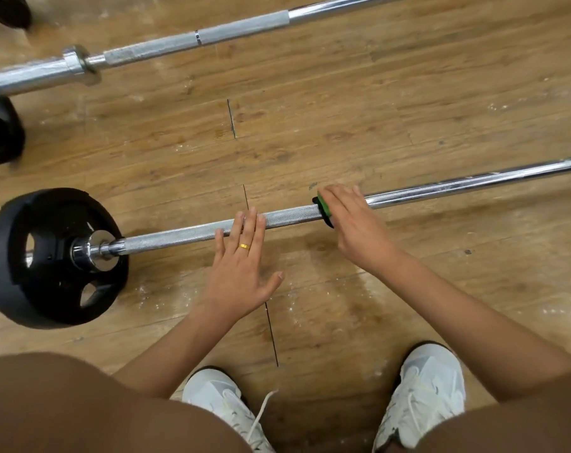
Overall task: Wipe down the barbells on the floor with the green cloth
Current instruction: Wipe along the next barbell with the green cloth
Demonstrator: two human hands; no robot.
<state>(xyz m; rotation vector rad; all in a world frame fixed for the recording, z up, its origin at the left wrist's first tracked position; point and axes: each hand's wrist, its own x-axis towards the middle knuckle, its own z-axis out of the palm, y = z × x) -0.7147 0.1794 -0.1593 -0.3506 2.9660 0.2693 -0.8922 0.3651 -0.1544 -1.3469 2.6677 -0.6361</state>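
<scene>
Fingers (341, 196) of my right hand (354, 222) curl round the green cloth (325, 209), which wraps the near barbell (179, 236) on the floor. My left hand (241, 273) rests on the bar, fingers straight and close together. I think this bar is partly wiped, and the far barbell (241, 28) is left.

The near barbell (186, 235) is bare metal, its shaft knurled, rough and matt grey toward the plate, then smooth glossy chrome farther right; the far barbell (166, 47) pairs the same dull knurled lengths with bright polished ones; the weight plate (12, 279) is black and nearly matt, rubber or plastic, which I cannot tell. The green cloth (325, 207) looks soft and matt; the floor (343, 119) is wood-grain plank, low in sheen, scuffed and flecked white; the shoes (424, 387) are white fabric; the ring (244, 246) is shiny gold-coloured metal.
</scene>
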